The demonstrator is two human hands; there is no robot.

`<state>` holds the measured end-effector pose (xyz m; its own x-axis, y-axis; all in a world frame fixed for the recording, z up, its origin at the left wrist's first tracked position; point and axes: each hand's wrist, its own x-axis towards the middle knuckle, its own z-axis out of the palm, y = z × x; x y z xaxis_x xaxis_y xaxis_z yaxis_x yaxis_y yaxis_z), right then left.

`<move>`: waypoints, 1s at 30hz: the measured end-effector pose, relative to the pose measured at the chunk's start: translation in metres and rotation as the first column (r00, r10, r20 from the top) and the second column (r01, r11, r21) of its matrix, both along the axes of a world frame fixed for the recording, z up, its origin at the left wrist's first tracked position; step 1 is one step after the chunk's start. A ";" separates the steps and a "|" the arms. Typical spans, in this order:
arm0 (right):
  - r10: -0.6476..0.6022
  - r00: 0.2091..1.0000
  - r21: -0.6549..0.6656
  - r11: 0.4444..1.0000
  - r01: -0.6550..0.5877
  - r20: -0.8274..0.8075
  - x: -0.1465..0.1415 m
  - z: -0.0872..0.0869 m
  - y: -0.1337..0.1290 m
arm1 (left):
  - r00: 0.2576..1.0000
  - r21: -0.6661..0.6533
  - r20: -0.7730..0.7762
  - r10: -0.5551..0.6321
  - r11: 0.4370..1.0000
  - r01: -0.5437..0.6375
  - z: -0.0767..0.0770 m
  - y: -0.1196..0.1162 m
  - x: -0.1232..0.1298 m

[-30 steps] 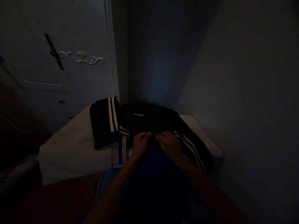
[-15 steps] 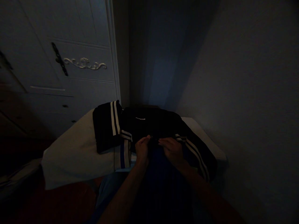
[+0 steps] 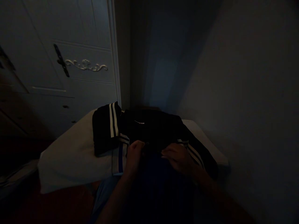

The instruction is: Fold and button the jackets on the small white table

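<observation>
A black jacket (image 3: 151,126) with white double stripes on its sleeves and small white lettering lies spread before me. Its left-hand sleeve (image 3: 105,127) is folded over, while the other runs down to the right. My left hand (image 3: 135,152) is closed on the jacket's near edge, thumb and fingers pinched together. On that edge, a little to the right, my right hand (image 3: 176,155) also pinches the dark cloth. Deep shadow hides exactly what lies between the fingertips.
Under the jacket is a pale cloth-covered surface (image 3: 67,158), its corner hanging at the left. A white cabinet door (image 3: 91,84) with a dark handle (image 3: 62,60) stands behind on the left. A grey wall (image 3: 252,93) rises close on the right. The room is very dim.
My hands have moved farther apart along the near edge of the jacket, the left one going left and slightly toward me. The view has shifted a little.
</observation>
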<state>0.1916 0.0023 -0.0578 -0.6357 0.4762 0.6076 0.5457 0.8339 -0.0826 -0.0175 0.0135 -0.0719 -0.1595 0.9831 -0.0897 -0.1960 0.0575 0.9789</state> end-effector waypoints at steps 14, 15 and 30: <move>-0.451 0.876 -0.364 0.798 0.481 0.170 -0.004 0.006 0.090 | 0.463 0.019 -0.868 -0.179 0.920 0.391 0.029 0.099 0.024; -0.459 0.866 -0.377 0.779 0.500 0.200 -0.005 0.003 0.092 | 0.506 0.028 -0.840 -0.195 0.916 0.400 0.025 0.103 0.023; -0.433 0.896 -0.399 0.842 0.363 -0.097 0.002 -0.029 0.110 | 0.986 0.039 -0.086 -0.142 0.989 0.145 -0.040 0.102 0.022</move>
<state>0.1935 0.1126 -0.0870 -0.2424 0.8716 0.4260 0.7710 0.4396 -0.4608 0.0048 0.1158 -0.1123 -0.0215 0.9991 -0.0377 -0.1072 0.0352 0.9936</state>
